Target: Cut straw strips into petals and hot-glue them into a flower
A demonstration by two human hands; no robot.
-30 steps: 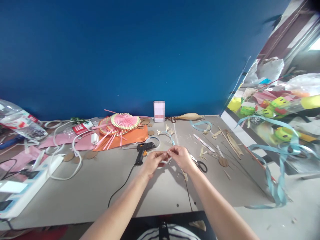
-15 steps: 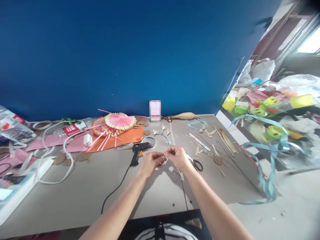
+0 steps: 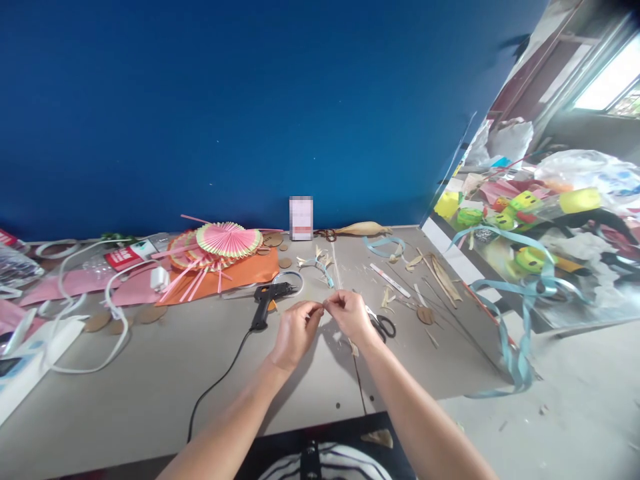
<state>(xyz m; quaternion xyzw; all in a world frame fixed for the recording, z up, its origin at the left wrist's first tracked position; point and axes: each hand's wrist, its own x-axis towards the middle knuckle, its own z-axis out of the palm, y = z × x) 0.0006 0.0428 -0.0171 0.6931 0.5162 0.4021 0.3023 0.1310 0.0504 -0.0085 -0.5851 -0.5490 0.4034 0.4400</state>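
My left hand (image 3: 294, 333) and my right hand (image 3: 350, 315) meet fingertip to fingertip over the grey table (image 3: 150, 373), both pinched shut on a small pale piece that is too small to name. A black glue gun (image 3: 266, 299) with its black cord lies just left of the hands. Black-handled scissors (image 3: 381, 325) lie just right of my right hand. A white ring wrapped partly in light blue ribbon (image 3: 320, 268) rests behind the hands.
Pink folded paper fans (image 3: 227, 241) sit on orange paper (image 3: 235, 275) at the back left. Cardboard discs, dried leaf strips (image 3: 440, 277) and a white cable (image 3: 107, 313) are scattered about. Blue ribbon (image 3: 520, 333) hangs at the right beside bagged yellow-green toys (image 3: 530, 257). A blue wall stands behind.
The hands stay pinched together on the small piece; the view has swung right, so everything sits further left in the frame.
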